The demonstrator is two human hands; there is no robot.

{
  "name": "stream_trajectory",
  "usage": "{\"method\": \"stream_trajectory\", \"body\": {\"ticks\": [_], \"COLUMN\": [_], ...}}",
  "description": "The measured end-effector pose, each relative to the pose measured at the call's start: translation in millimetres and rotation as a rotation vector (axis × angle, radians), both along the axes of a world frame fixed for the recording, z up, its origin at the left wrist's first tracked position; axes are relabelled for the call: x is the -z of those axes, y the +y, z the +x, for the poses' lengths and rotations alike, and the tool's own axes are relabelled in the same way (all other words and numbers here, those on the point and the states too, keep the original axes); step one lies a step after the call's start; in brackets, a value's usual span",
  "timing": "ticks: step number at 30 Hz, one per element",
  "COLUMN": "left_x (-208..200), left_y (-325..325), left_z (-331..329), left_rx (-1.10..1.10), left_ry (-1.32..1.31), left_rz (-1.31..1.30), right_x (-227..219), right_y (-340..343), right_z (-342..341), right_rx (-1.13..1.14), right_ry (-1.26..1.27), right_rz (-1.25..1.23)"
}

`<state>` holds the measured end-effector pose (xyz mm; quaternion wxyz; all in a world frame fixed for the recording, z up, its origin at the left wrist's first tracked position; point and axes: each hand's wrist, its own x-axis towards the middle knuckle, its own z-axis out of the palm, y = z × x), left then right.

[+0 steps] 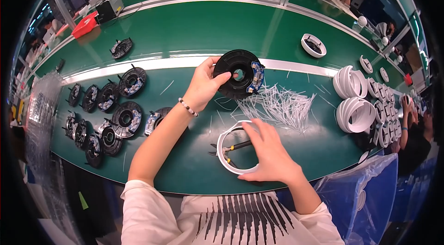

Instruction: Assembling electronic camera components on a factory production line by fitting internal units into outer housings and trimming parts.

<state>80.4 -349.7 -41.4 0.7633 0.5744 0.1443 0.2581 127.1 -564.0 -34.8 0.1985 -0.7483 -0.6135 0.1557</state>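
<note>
White shirt cloth [259,215] with dark drip-like stripes lies nearest, at six o'clock, against the edge of a green worktable [194,171]. Just past centre toward eleven o'clock, the left hand [203,85], with a beaded bracelet [188,107] at its wrist, is partly closed, pinching the left edge of a black disc [239,87], thumb on its face. That disc is raised toward one o'clock, showing a central hole and a blue circuit board [255,77] along its right side. Between four and five o'clock, the right hand [269,152] is spread wide, gripping a white ring [220,150] between fingers above and thumb below. Through the ring, black-and-yellow pliers [240,145] show. At three o'clock lies a loose heap of thin white strips [289,108], with stacked white rings [343,118] farther out; at nine o'clock sit more black discs [123,116].
</note>
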Motion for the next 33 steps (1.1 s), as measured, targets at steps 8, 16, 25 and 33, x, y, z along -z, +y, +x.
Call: {"method": "stream_trajectory", "body": {"ticks": [8,16,25,33], "left_x": [9.6,3.8,16.3,23.1], "left_y": [-34.5,-36.7,-38.4,-46.3], "left_z": [-3.4,-12.3,-7.3,-1.6], "left_rx": [-0.017,0.298,0.393,0.318], "left_ry": [-0.005,-0.081,-0.044,-0.131], "left_rz": [-0.073,-0.468,-0.923,-0.829], "right_x": [-1.1,25.6,27.5,17.5], "right_y": [26.2,45.5,41.5,40.7], "right_z": [47.6,45.0,49.8,40.5], "right_rx": [0.406,0.310,0.113,0.122], "right_ry": [0.772,0.649,0.672,0.293], "right_rz": [0.792,0.698,0.631,0.552]}}
